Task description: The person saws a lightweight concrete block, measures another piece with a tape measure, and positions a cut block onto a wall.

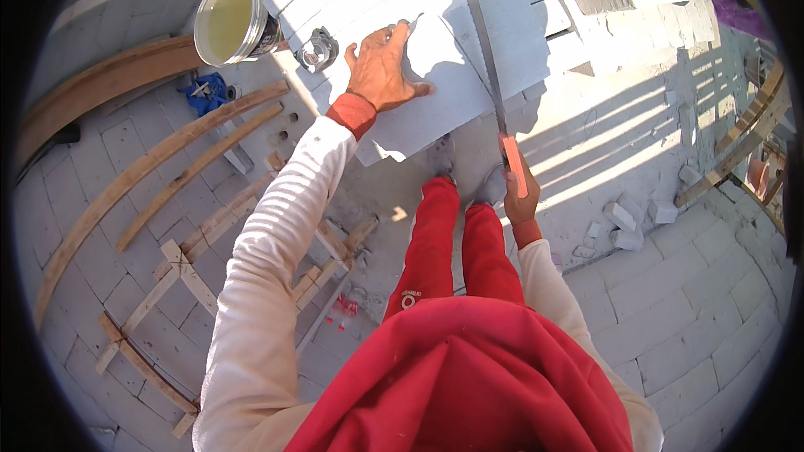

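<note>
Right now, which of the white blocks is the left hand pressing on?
The flat white block with the saw blade across it: the left hand lies spread on its top. The small white chunks lie untouched by the right hand.

Hard, bright sunlight; crisp striped shadows cross the pale paved floor. Glare bleaches the white cut block. Fisheye bending and black vignette at rim; focus sharp.

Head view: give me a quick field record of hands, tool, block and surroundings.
left hand: flat on white block, pressing it down
right hand: grips orange handle of hand saw
saw blade: lies across the block, running away from the person
bucket: open, pale liquid inside, left of the block
floor: curved wooden strips at left, block offcuts at right
</note>
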A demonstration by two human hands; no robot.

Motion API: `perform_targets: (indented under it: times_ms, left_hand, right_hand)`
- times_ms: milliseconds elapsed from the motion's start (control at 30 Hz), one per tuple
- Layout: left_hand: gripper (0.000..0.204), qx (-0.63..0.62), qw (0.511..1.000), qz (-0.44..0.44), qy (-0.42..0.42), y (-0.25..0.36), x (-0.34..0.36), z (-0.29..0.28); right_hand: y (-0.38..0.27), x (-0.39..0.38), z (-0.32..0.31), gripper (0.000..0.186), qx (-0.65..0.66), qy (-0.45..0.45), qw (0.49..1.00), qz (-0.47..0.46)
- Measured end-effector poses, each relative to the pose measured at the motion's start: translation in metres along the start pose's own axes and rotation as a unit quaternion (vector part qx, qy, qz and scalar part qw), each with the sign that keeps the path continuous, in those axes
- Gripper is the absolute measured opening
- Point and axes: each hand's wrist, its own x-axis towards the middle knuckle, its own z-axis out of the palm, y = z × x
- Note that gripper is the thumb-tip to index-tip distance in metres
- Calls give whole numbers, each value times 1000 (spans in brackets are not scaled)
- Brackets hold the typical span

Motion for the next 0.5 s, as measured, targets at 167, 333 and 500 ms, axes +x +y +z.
perform_targets:
  times_ms: [167, 333, 500]
  left_hand:
    - [118, -171, 971, -78, -150, -1, 8, -10]
    - [119, -179, 973, -98, -110, 0, 4, -14]
    - [119, -166, 968, -125, -141, 5, 30, -37]
  right_hand:
    - [22, -8, -13, 63, -35, 11, 999, -31]
    - [10, -3, -24, 55, -21, -36, 999, -1]
    - [3, 9, -21, 53, -15, -27, 999, -25]
